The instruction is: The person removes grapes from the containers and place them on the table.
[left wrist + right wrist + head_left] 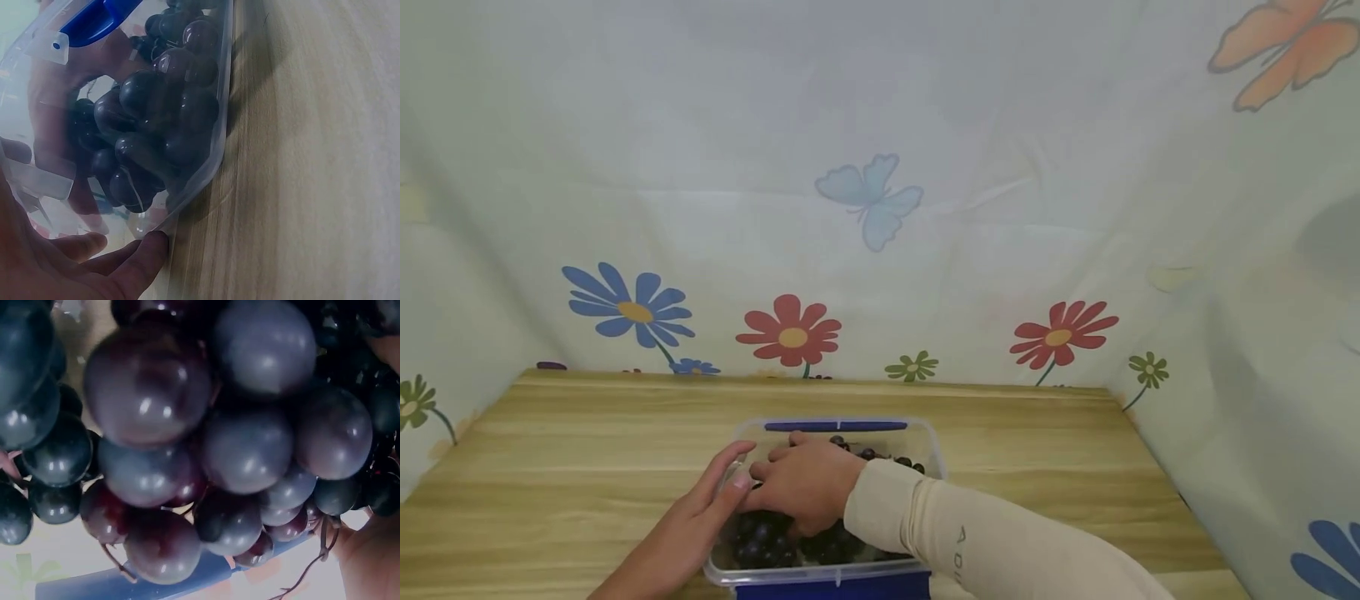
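Observation:
A clear plastic container [938, 454] with blue latch flaps holds bunches of dark grapes [763, 542]. My left hand [688, 521] grips the container's left end, its fingertips low against the outer wall in the left wrist view. My right hand [812, 483] reaches down inside the container, its fingers curled around a bunch at the left end. Through the clear wall, the left wrist view shows part of that hand beside the grapes [144, 125]. Close-up grapes [247, 450] with thin stems fill the right wrist view, next to the right hand's skin. Its fingertips are partly hidden.
The container stands near the front of a wood-grain table [1037, 442]. A pale cloth [970, 275] printed with flowers and butterflies hangs behind the table and along its sides. One blue latch flap [835, 587] hangs down at the container's front.

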`<state>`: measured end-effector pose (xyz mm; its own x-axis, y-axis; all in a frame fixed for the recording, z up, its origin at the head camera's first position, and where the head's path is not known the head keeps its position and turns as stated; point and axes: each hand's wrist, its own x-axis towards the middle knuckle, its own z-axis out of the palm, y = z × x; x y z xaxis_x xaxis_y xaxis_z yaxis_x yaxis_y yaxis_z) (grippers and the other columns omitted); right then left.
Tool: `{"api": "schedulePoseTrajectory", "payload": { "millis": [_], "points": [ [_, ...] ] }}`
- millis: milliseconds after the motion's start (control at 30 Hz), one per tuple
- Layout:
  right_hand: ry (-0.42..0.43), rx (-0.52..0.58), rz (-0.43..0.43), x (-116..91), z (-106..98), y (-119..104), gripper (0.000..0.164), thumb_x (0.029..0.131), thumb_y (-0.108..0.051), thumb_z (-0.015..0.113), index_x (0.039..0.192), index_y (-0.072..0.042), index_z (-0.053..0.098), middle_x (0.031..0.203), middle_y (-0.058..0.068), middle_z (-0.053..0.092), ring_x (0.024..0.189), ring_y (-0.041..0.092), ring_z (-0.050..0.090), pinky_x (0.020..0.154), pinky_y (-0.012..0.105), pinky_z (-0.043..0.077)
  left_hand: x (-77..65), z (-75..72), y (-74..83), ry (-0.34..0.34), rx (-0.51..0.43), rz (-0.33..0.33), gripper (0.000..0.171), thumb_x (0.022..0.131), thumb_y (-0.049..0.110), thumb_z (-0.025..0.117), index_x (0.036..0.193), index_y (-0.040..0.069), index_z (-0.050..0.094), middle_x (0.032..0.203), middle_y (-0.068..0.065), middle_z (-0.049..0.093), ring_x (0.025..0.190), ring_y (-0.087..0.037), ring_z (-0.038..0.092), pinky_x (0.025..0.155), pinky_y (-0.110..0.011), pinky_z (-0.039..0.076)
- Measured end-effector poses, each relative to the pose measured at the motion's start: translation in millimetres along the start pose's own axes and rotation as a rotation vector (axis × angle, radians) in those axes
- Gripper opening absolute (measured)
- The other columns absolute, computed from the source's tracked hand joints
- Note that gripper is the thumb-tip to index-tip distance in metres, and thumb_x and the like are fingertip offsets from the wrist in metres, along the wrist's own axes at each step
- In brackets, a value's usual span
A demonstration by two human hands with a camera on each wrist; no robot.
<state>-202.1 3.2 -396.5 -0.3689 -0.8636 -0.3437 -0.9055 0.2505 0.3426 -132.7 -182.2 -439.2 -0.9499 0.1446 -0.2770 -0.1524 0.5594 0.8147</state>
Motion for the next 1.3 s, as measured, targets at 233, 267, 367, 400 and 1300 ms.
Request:
{"api": "schedulePoseTrajectory", "payload": {
  "millis": [233,267,367,400,1300],
  "points": [
    [-0.044,0.034,0.031,0.6,-1.2,-1.0,0.077,0.088,-0.054,0.079,0.153,-0.046,0.039,0.141,-0.019,0.059,0.128,0.005,0.058,0.121,0.037,0.041,-0.3,1.4,0.6,0.019,0.023,0.012,0.059,0.107,0.068,0.029,0.160,0.042,0.026,0.159,-0.019,0.049,0.141,-0.046,0.053,0.103,-0.073,0.045],
    [-0.053,0.042,0.036,0.6,-1.4,-0.7,0.077,0.088,-0.053,0.079,0.154,-0.046,0.038,0.141,-0.019,0.060,0.128,0.005,0.059,0.122,0.037,0.041,-0.3,1.5,0.5,0.020,0.025,0.012,0.059,0.107,0.068,0.029,0.160,0.042,0.026,0.159,-0.019,0.049,0.141,-0.046,0.053,0.103,-0.074,0.045],
    [-0.071,0.067,0.043,1.0,-1.0,0.6,0.080,0.088,-0.051,0.080,0.154,-0.049,0.036,0.140,-0.019,0.060,0.129,0.005,0.058,0.124,0.041,0.040,-0.4,1.9,-0.4,0.025,0.023,0.017,0.058,0.107,0.068,0.029,0.159,0.043,0.026,0.157,-0.017,0.053,0.140,-0.045,0.054,0.102,-0.074,0.045],
    [-0.069,0.074,0.042,1.3,-0.7,0.9,0.080,0.088,-0.051,0.080,0.154,-0.049,0.037,0.140,-0.019,0.060,0.129,0.005,0.058,0.124,0.043,0.039,-0.9,2.1,-0.9,0.032,0.025,0.025,0.056,0.108,0.066,0.030,0.159,0.043,0.027,0.155,-0.016,0.055,0.139,-0.045,0.055,0.102,-0.073,0.046],
    [0.008,0.060,-0.019,0.2,4.8,1.3,0.076,0.089,-0.044,0.080,0.153,-0.043,0.039,0.136,-0.014,0.061,0.119,0.006,0.063,0.113,0.031,0.048,-4.7,1.4,-0.3,0.032,-0.016,0.020,0.056,0.109,0.064,0.029,0.159,0.040,0.029,0.156,-0.019,0.053,0.136,-0.039,0.060,0.106,-0.068,0.047]
  ]
}}
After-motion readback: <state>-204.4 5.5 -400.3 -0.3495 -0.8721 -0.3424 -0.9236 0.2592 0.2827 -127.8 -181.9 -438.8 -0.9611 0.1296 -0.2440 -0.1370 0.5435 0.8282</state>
